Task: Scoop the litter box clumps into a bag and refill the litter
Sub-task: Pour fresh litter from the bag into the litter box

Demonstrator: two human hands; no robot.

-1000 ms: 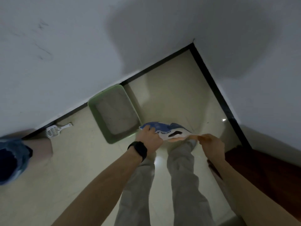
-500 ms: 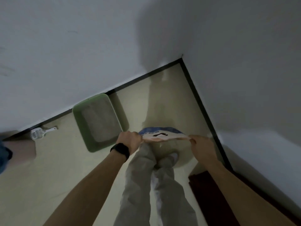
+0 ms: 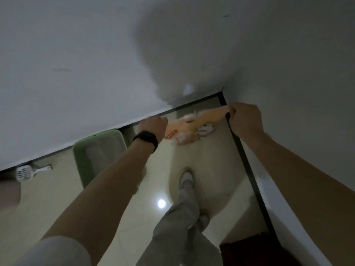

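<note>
Out on the far left, well away from the litter box, a white scoop (image 3: 25, 172) lies on the pale floor (image 3: 57, 204), tucked against the black baseboard (image 3: 48, 155); neither hand is touching it. Next along is the green litter box (image 3: 79, 162), pushed up to the same wall (image 3: 76, 73) with grey litter (image 3: 103, 150) inside. The left forearm crosses over its near right corner.

Just past the box's far right corner is the left hand (image 3: 152, 127), with a black watch (image 3: 146, 141) on the wrist. Its fingers are closed tight around the left end of the bag (image 3: 189, 127). That bag is orange with white patches. It sits to the right of the box, towards the corner of the room, held up and pulled out between the two hands with its middle sagging below them. The right hand (image 3: 245, 120), farther right again, has its fingers curled and clamped on the bag's other end.

Nearer the camera and to the right of the box, a light shoe (image 3: 185, 179) is planted on the floor. A dark red mat (image 3: 245, 252) shows at the lower right, well apart from the box.
</note>
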